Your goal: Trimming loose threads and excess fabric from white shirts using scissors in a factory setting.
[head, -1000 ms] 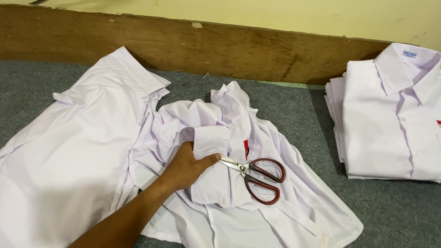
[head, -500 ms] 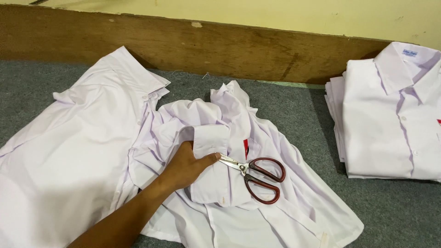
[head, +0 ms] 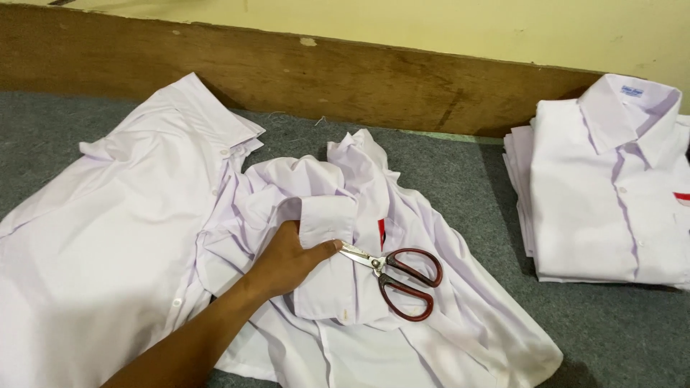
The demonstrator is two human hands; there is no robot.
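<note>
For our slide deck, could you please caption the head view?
Left hand resting on a crumpled white shirt beside red-handled scissors.

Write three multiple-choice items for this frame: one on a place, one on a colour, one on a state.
1. Where do the scissors lie?
A. on the crumpled shirt
B. on the folded stack
C. on the bare grey mat

2. What colour are the scissor handles?
A. blue
B. dark red
C. yellow

3. What is the left hand doing?
A. gripping the scissor handles
B. hanging in the air
C. resting on the crumpled shirt beside the scissor tips

Answers:
1 A, white cloth lies under the whole pair.
2 B, both loops are dark red.
3 C, the hand lies on the cloth with its thumb by the blade tips, and the handles are free. The right hand is out of view. The stack of folded shirts sits apart at the right.
</note>
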